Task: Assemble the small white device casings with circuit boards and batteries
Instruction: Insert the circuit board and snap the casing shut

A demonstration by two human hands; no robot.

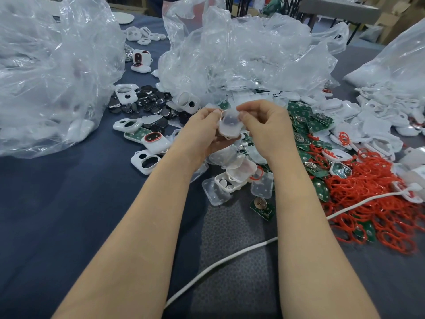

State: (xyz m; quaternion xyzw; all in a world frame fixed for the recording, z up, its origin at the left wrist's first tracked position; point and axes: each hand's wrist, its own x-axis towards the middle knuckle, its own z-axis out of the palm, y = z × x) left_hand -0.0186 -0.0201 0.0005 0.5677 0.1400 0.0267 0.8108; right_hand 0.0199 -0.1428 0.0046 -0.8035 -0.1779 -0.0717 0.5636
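Clear plastic bag sits far left on the blue bench, with black coin batteries and loose white shells just beside it. Mid-frame, left hand and right hand each keep a tight grip on one small white casing, fingertips pinching its edges, held above the parts pile. To the right are green circuit boards, then red rings.

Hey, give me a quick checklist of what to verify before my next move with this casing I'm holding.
1. The casing gripped by left hand and right hand: ok.
2. A board already seated inside it: cannot tell, the view is blurred.
3. Spare circuit boards lying beside the right hand: ok.
4. The batteries lying left of the hands: ok.
5. The white cable apart from the casing: ok.
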